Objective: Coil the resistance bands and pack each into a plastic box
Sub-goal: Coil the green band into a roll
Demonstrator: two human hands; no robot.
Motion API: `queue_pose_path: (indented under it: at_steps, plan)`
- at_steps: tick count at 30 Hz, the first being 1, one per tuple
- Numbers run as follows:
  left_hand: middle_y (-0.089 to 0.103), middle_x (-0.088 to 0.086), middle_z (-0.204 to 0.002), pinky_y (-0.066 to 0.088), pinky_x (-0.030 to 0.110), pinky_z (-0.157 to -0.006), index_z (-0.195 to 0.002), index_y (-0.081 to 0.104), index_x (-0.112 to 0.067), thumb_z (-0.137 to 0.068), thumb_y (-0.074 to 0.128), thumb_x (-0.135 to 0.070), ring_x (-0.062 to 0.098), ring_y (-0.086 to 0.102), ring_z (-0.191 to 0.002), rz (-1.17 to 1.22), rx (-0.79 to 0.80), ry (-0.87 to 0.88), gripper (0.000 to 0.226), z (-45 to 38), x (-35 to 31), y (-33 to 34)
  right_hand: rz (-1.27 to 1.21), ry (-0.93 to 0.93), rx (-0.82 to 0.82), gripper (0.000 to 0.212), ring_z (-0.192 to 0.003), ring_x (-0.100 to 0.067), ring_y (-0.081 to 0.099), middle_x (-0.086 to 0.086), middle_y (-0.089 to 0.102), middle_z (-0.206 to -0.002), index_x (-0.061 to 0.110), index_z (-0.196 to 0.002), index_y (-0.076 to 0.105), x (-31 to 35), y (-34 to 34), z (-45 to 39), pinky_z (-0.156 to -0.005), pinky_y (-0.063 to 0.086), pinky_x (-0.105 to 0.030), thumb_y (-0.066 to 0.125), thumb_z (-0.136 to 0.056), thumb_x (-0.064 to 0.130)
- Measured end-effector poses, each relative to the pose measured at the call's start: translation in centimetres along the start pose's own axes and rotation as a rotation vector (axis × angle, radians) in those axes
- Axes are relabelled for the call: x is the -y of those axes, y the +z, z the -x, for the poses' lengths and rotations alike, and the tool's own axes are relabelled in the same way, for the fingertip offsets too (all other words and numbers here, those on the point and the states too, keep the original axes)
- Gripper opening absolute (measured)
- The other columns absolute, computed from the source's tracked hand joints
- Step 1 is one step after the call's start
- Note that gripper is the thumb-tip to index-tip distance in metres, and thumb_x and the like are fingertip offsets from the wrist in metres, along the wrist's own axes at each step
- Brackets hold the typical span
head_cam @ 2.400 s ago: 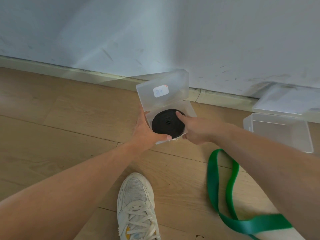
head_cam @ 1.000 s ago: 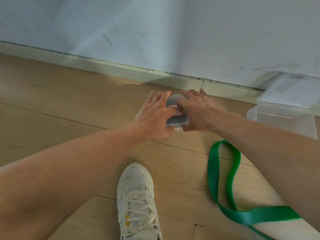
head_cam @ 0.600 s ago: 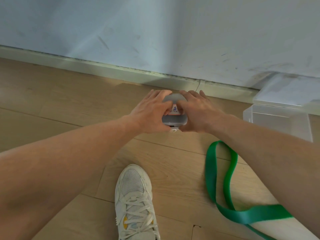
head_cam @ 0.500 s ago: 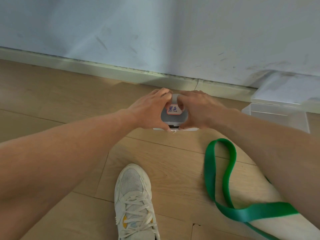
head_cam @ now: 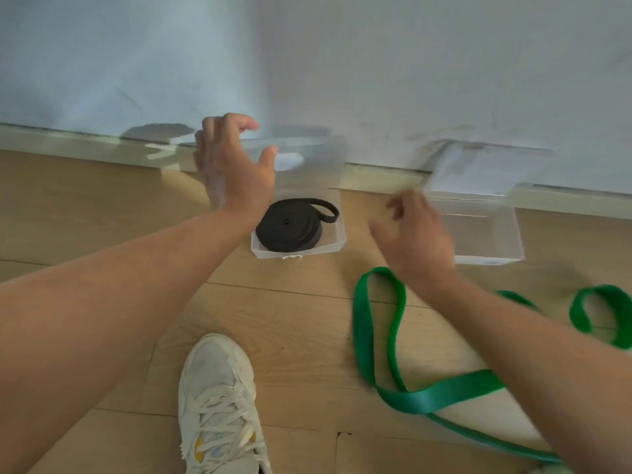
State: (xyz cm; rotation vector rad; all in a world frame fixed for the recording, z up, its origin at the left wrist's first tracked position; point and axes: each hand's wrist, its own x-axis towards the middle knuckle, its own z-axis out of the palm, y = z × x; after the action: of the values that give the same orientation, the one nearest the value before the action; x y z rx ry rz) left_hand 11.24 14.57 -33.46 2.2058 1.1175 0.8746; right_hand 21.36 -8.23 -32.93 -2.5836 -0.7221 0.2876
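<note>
Neither hand grips anything: the fingers (head_cam: 219,128) of the left hand (head_cam: 236,169) are spread and loosely curled in the air just in front of the raised lid (head_cam: 307,155) of the nearer plastic box (head_cam: 333,241), while the right hand (head_cam: 415,241), blurred with motion, hangs with its fingers loosely bent between that box and the second plastic box (head_cam: 478,230), touching neither as far as I can tell. The black band (head_cam: 290,227) lies coiled inside the nearer box, which stands open; its free end has sprung loose into a small loop toward the right wall of the box. I judge the step in hand to be the packing of this first band, not yet finished because the lid is up and the tail sticks out. The next move probably calls for tucking that tail back against the coil, holding it down, and pressing the lid shut; otherwise the band may unwind. The green band (head_cam: 376,336) sprawls uncoiled on the floor (head_cam: 102,206) near the right arm, and the second box stands open and empty for it. The floor is pale wood planking, meeting a light skirting board (head_cam: 68,142) and a scuffed pale wall (head_cam: 376,63); a white trainer (head_cam: 219,401) stands at the bottom.
</note>
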Motion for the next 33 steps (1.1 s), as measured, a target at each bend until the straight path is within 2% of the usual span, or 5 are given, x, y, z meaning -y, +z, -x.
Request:
queue_pose_path:
  at_steps: [9, 15, 22, 27, 33]
  plan:
    - [0.065, -0.011, -0.105, 0.053, 0.041, -0.092, -0.105, 0.066, -0.026, -0.092, 0.069, -0.025, 0.009, 0.06, -0.1, -0.022, 0.944, 0.444, 0.014, 7.5, -6.8, -0.5, 0.238, 0.349, 0.545, 0.135, -0.121, -0.026, 0.056, 0.0, 0.05, -0.138, 0.028, -0.156, -0.016, -4.2, 3.7, 15.4, -0.098, 0.049, -0.043, 0.071, -0.065, 0.077]
    - [0.057, -0.008, -0.14, 0.042, 0.036, -0.111, -0.134, 0.056, -0.029, -0.086, 0.079, -0.035, 0.012, 0.051, -0.131, -0.322, 1.407, 0.48, 0.053, 8.4, -12.8, -4.8, 0.239, 0.109, 0.864, 0.091, -0.112, -0.031, 0.063, -0.009, 0.061, -0.129, 0.039, -0.159, 0.001, -5.8, -0.7, 17.9, -0.095, 0.052, -0.045, 0.054, -0.092, 0.007]
    - [0.034, -0.001, -0.163, 0.032, 0.04, -0.12, -0.162, 0.007, -0.034, -0.059, 0.094, -0.052, 0.024, 0.035, -0.146, -0.497, 1.401, 0.722, 0.136, 9.4, -22.0, -11.0, -0.142, -0.134, 0.478, 0.033, -0.068, -0.005, 0.064, 0.008, 0.069, -0.075, 0.024, -0.094, 0.069, -0.3, -18.9, 14.5, -0.064, 0.054, -0.023, 0.064, -0.073, -0.001]
    - [0.067, -0.016, -0.083, 0.045, 0.021, -0.068, -0.099, 0.065, -0.031, -0.082, 0.083, -0.036, 0.012, 0.063, -0.079, -0.097, 1.157, 0.712, 0.025, 9.2, -29.9, -18.2, -0.023, -0.248, 0.292, 0.026, -0.053, -0.001, 0.054, 0.016, 0.061, -0.061, 0.033, -0.076, 0.061, 5.5, -32.7, 17.5, -0.05, 0.042, -0.017, 0.07, -0.071, 0.01]
    - [0.066, -0.01, -0.068, 0.043, 0.018, -0.056, -0.084, 0.068, -0.017, -0.074, 0.087, -0.026, 0.007, 0.059, -0.06, 0.169, 0.949, 0.647, 0.023, 9.5, -36.6, -25.4, -0.134, -0.201, 0.211, 0.032, -0.089, -0.012, 0.071, 0.007, 0.076, -0.093, 0.029, -0.104, 0.067, 4.7, -36.5, 20.2, -0.083, 0.058, -0.032, 0.081, -0.076, 0.024]
